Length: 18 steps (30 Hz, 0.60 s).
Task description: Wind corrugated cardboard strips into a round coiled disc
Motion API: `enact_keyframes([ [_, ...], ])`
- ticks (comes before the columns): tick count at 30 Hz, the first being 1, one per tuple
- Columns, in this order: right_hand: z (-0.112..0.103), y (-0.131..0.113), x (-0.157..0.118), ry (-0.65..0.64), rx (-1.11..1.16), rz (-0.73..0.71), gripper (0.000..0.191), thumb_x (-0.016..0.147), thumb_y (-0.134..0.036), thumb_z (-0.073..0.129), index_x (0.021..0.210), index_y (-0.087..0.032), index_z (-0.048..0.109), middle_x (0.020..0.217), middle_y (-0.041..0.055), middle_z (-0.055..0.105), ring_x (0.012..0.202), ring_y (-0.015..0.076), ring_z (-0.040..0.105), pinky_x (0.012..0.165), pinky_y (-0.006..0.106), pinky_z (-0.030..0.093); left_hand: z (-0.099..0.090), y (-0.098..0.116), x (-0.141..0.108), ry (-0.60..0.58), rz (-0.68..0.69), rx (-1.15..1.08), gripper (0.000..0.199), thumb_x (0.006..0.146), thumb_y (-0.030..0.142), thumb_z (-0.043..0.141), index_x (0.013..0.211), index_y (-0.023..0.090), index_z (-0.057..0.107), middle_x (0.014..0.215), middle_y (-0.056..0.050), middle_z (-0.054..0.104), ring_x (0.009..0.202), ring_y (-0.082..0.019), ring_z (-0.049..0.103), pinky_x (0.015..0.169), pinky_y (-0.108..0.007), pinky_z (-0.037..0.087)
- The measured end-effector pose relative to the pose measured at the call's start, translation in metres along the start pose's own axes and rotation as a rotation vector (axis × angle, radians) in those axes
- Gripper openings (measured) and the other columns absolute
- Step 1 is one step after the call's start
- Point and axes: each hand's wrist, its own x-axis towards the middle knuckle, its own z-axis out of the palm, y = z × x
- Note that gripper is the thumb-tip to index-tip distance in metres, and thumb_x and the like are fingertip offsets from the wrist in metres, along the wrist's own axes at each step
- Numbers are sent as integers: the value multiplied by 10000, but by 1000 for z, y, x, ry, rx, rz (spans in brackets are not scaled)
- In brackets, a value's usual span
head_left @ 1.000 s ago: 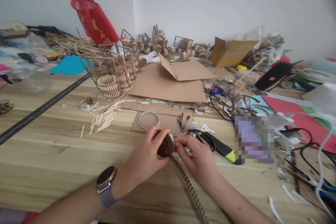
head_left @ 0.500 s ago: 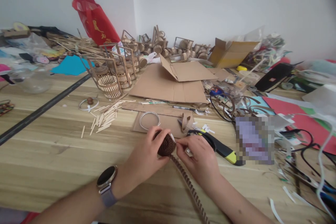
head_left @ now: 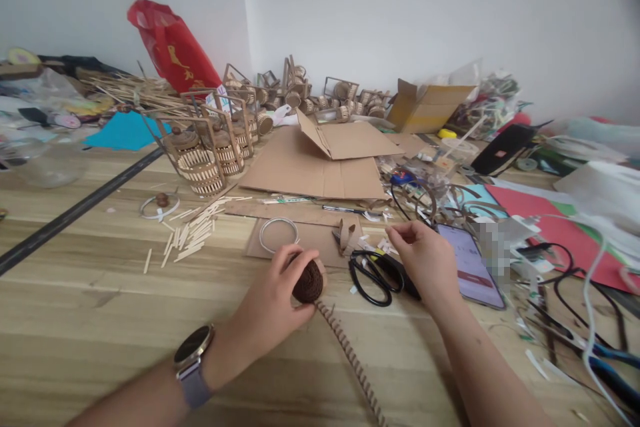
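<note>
My left hand [head_left: 273, 300], wearing a watch [head_left: 194, 345], is closed around a dark brown coil of braided cord [head_left: 307, 281]. A light tan patch shows on the coil's right side. From the coil's lower edge the loose braided tail [head_left: 347, 348] runs down toward the front of the table. My right hand [head_left: 427, 260] is apart from the coil, above several white paper scraps, its thumb and fingertips pinched together. Whatever they may hold is too small to make out. Below and left of that hand lie black-handled scissors [head_left: 373, 278]. A pale ring [head_left: 279, 235] lies beyond my left hand.
Small slatted baskets [head_left: 203, 170] stand at the back left, near thin wooden sticks [head_left: 193, 237]. Flat cardboard [head_left: 310, 170] lies at the centre back. A phone [head_left: 473, 267] rests beside my right forearm. Cables, pliers [head_left: 600, 353] and coloured paper crowd the right.
My right hand has left the coil and moved right, over the white scraps. The white strip at the coil's side is gone, and a tan patch shows there. My left hand still holds the coil.
</note>
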Motion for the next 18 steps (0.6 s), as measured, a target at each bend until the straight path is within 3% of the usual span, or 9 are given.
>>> enact_keyframes([
  [8, 5, 25, 12, -94, -181, 16, 397, 820, -492, 598, 529, -223, 587, 477, 50, 603, 469, 222, 559, 476, 298, 305, 0, -1, 0, -20, -38, -47, 700, 660, 9, 615, 1313, 215, 467, 1286, -129, 469, 1174, -294, 579, 986, -455, 521],
  [11, 4, 28, 13, -70, -196, -21, 289, 874, -365, 520, 709, -202, 692, 627, 86, 677, 568, 251, 613, 526, 321, 359, -1, -2, 1, -18, -59, -76, 693, 665, 22, 623, 1316, 207, 474, 1286, -132, 472, 1179, -296, 572, 998, -461, 509],
  [14, 0, 17, 9, 55, -93, -263, 260, 886, -225, 467, 1023, -195, 686, 924, 114, 710, 805, 263, 658, 687, 364, 457, -2, -3, 2, 7, -94, -142, 684, 665, 32, 634, 1308, 213, 485, 1265, -119, 490, 1166, -284, 570, 1000, -459, 504],
  [16, -2, 3, 0, 101, 60, -549, 190, 901, -237, 518, 1019, -213, 666, 951, 100, 693, 866, 249, 654, 755, 376, 487, -3, -5, 4, 25, -136, -206, 671, 662, 39, 640, 1293, 218, 497, 1247, -108, 501, 1149, -275, 570, 987, -455, 510],
  [18, -2, -13, -13, 25, 206, -802, 75, 900, -256, 597, 949, -233, 649, 898, 69, 686, 858, 223, 652, 760, 351, 505, -4, -7, 6, 41, -191, -262, 656, 659, 53, 648, 1277, 222, 508, 1239, -102, 505, 1139, -274, 566, 969, -455, 519],
])
